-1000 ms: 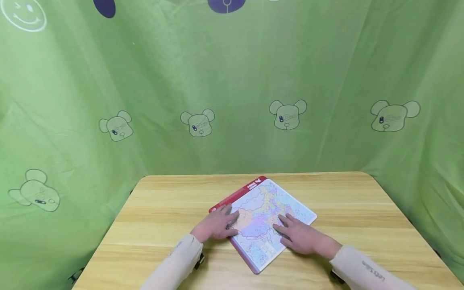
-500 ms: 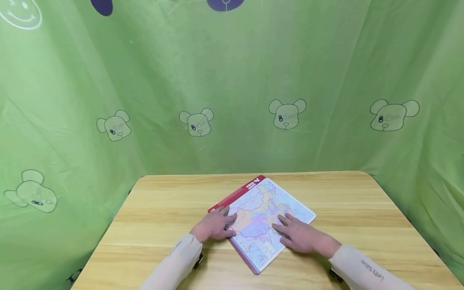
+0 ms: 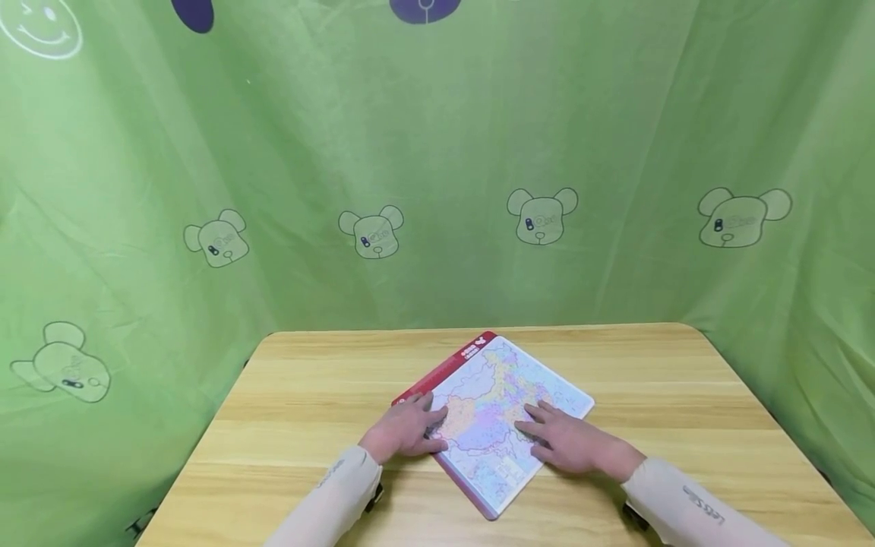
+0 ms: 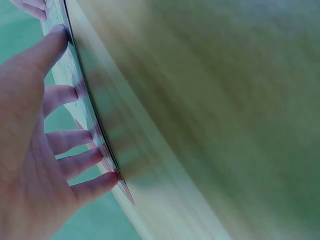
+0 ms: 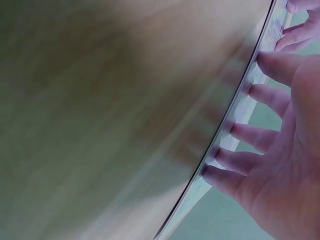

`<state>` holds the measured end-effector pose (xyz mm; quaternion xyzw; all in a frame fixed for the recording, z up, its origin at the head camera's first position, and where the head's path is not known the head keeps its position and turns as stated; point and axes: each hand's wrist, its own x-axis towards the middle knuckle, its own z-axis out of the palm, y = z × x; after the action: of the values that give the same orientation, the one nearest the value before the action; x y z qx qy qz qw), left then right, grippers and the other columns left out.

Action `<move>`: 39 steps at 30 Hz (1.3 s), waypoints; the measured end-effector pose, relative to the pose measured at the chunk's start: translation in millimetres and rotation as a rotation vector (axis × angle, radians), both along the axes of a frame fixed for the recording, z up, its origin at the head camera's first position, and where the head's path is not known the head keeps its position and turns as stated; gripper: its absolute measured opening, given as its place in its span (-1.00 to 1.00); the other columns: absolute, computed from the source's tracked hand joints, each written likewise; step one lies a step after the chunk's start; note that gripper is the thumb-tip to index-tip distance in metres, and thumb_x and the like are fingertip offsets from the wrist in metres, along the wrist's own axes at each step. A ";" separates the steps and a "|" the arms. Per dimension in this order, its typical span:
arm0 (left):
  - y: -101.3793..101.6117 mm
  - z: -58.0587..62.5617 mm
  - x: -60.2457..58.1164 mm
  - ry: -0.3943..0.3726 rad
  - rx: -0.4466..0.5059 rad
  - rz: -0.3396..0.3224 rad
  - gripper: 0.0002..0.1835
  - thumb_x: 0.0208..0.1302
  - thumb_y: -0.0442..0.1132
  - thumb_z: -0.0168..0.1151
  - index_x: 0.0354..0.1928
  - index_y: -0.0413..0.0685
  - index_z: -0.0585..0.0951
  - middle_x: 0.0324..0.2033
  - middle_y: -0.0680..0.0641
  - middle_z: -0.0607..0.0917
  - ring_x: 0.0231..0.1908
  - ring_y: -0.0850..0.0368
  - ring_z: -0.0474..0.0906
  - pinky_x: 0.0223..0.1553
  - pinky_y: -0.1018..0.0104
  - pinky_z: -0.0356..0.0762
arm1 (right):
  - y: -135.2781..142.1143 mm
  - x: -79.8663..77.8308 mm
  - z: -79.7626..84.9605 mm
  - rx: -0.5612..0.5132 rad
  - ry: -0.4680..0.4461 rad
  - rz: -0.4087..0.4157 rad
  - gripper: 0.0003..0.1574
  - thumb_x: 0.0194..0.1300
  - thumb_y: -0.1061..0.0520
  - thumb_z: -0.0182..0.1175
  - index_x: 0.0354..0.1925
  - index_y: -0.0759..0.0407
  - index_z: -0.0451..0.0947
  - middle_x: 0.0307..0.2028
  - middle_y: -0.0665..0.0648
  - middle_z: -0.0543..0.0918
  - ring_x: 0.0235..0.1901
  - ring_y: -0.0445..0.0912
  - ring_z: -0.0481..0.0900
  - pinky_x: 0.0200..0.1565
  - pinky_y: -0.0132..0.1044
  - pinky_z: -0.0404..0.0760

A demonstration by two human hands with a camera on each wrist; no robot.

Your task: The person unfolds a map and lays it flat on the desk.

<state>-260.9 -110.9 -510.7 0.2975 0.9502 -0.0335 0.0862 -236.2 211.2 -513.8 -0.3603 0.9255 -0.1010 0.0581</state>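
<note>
While it lies flat on the table, turned so that one corner points toward the person, the map board sits a little right of the middle, its far corner near the table's back edge. Its face carries a map in pale blue, orange, yellow and purple, and a red band with white lettering runs along its far left side. A darker strip edges the near left side.

The left hand rests at the board's left corner, fingers spread and reaching over the edge onto the face; the left wrist view shows its thumb and fingertips touching along that margin. The right hand lies across the near right edge, its fingers spread toward the map's middle, tips down on the surface. Neither hand grasps the board: both are loose, their fingers extended, with only contact from above.

Pale sleeves cover both forearms, the right one bearing dark lettering, and a small dark object shows under the left cuff. Light wood grain marks the table. Beyond it hangs a creased green cloth, printed with outlined bear heads and a white smiling face.
</note>
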 end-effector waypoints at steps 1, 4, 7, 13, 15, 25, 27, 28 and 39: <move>-0.1 -0.3 0.4 0.001 -0.001 -0.001 -0.23 0.21 0.40 -0.03 0.41 0.26 0.25 0.39 -0.16 0.19 0.36 -0.13 0.11 0.28 -0.01 0.22 | 0.2 -0.4 -0.3 -0.003 -0.001 0.003 -0.41 0.40 -0.04 0.02 0.29 0.19 0.36 0.29 0.44 0.26 0.28 0.41 0.10 0.26 0.23 0.15; -0.8 -1.0 1.8 0.000 0.005 -0.003 -0.23 0.21 0.39 -0.03 0.41 0.24 0.25 0.39 -0.17 0.19 0.36 -0.15 0.11 0.28 -0.03 0.22 | 0.7 -1.1 -0.7 -0.005 -0.004 0.005 -0.41 0.40 -0.04 0.02 0.29 0.19 0.36 0.29 0.44 0.25 0.28 0.42 0.10 0.25 0.24 0.15; -0.7 -2.2 2.7 0.010 0.008 -0.012 -0.22 0.22 0.40 -0.05 0.41 0.23 0.25 0.38 -0.19 0.20 0.35 -0.16 0.12 0.28 -0.03 0.23 | 1.1 -1.7 -0.5 -0.001 -0.011 -0.009 -0.40 0.40 -0.04 0.02 0.30 0.18 0.34 0.31 0.44 0.23 0.29 0.39 0.10 0.26 0.23 0.14; 1.1 -3.9 3.7 0.020 0.026 -0.037 -0.20 0.20 0.42 -0.06 0.40 0.20 0.27 0.38 -0.19 0.21 0.36 -0.12 0.12 0.26 -0.04 0.24 | 3.1 -6.5 -0.9 0.002 -0.013 -0.019 -0.41 0.41 -0.03 0.00 0.31 0.20 0.34 0.31 0.45 0.20 0.30 0.37 0.11 0.26 0.21 0.16; 1.9 -4.3 4.1 0.023 0.031 -0.045 -0.20 0.20 0.42 -0.05 0.40 0.19 0.28 0.38 -0.19 0.21 0.36 -0.12 0.11 0.25 -0.06 0.25 | 4.0 -8.0 -0.7 0.002 -0.010 -0.013 -0.41 0.41 -0.03 0.00 0.30 0.21 0.34 0.31 0.45 0.21 0.30 0.36 0.12 0.25 0.21 0.18; 2.1 -2.5 7.1 0.036 0.012 -0.050 -0.20 0.20 0.41 -0.04 0.39 0.18 0.29 0.37 -0.18 0.22 0.35 -0.10 0.13 0.24 -0.04 0.29 | 3.3 -10.7 0.4 0.005 -0.017 -0.016 -0.42 0.41 -0.03 0.01 0.30 0.17 0.35 0.32 0.43 0.21 0.31 0.33 0.12 0.27 0.18 0.17; 1.8 -1.9 7.4 0.035 0.011 -0.052 -0.20 0.20 0.41 -0.03 0.39 0.17 0.29 0.37 -0.18 0.23 0.35 -0.10 0.13 0.24 -0.04 0.29 | 2.9 -10.6 0.7 0.004 -0.015 -0.013 -0.42 0.41 -0.03 0.01 0.30 0.17 0.36 0.31 0.43 0.22 0.30 0.33 0.12 0.27 0.18 0.18; 1.7 -1.6 7.6 0.035 0.010 -0.053 -0.20 0.20 0.41 -0.03 0.39 0.17 0.29 0.37 -0.18 0.23 0.35 -0.10 0.13 0.24 -0.03 0.29 | 2.8 -10.7 0.7 0.002 -0.015 -0.012 -0.42 0.41 -0.03 0.02 0.30 0.18 0.36 0.31 0.43 0.21 0.30 0.33 0.12 0.27 0.18 0.18; 3.3 -3.7 10.5 0.069 0.019 -0.108 -0.22 0.19 0.42 -0.04 0.32 0.12 0.37 0.34 -0.17 0.28 0.33 -0.12 0.17 0.22 -0.01 0.32 | 2.4 -11.1 0.2 -0.009 -0.019 -0.016 -0.43 0.40 0.00 0.03 0.30 0.18 0.36 0.32 0.44 0.19 0.31 0.36 0.10 0.27 0.21 0.15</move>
<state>-250.4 -107.6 -514.3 0.3477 0.9355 -0.0392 0.0487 -247.2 213.5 -513.6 -0.3522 0.9273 -0.1090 0.0644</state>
